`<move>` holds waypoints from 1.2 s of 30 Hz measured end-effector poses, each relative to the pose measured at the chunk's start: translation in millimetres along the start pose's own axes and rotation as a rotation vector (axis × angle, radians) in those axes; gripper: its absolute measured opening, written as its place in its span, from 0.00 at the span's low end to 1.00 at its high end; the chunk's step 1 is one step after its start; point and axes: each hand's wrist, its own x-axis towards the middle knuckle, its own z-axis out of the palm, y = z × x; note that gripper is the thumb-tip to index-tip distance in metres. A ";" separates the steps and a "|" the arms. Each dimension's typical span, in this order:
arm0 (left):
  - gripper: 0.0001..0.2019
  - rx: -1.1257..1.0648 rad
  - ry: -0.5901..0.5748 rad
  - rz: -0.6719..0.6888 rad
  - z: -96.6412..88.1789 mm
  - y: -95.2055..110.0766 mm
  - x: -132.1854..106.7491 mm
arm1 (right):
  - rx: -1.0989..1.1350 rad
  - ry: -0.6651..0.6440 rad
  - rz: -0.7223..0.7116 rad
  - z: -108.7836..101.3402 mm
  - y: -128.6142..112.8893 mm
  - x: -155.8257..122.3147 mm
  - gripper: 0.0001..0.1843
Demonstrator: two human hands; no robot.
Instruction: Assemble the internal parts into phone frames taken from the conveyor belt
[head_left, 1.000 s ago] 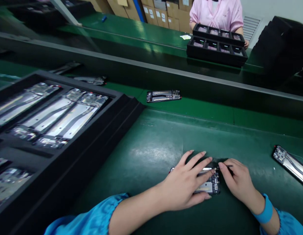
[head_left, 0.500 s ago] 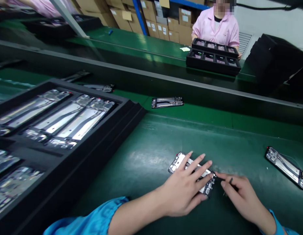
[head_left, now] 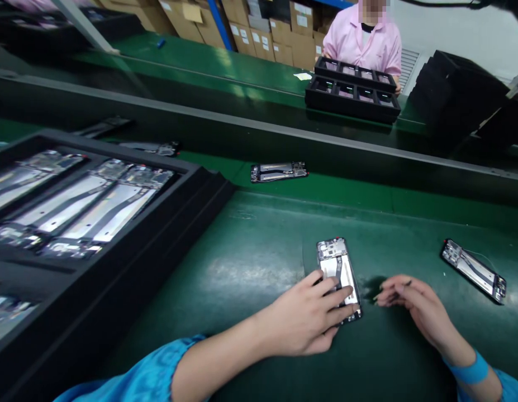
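Note:
An opened phone frame point(head_left: 336, 267) with bare circuit board lies on the green mat, its long side pointing away from me. My left hand point(head_left: 303, 318) rests on its near end, fingers spread over the frame. My right hand point(head_left: 413, 306) hovers just right of the phone, fingers curled around a thin dark tool point(head_left: 406, 284), likely tweezers. Both forearms wear blue sleeves.
A black tray point(head_left: 128, 262) of several phone frames fills the left. Another frame point(head_left: 472, 271) lies at right, one more point(head_left: 279, 171) on the belt beyond. Across the line a person in pink point(head_left: 363, 42) handles stacked black trays point(head_left: 351, 92). Cardboard boxes stand behind.
My left hand has turned the phone frame from lying crosswise to pointing away from me. My right hand has drawn back from the phone's end, still holding the thin tool.

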 end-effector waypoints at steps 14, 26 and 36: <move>0.22 -0.004 0.015 -0.036 -3.2 3.8 1.7 | -0.543 -0.259 0.303 24.6 -35.8 105.4 0.17; 0.20 -0.039 0.023 -0.060 -2.8 3.2 0.7 | -0.519 -0.265 0.395 29.6 -41.2 114.5 0.17; 0.21 -0.034 0.032 -0.065 -4.0 3.0 1.5 | -0.537 -0.316 0.430 32.1 -44.2 114.6 0.15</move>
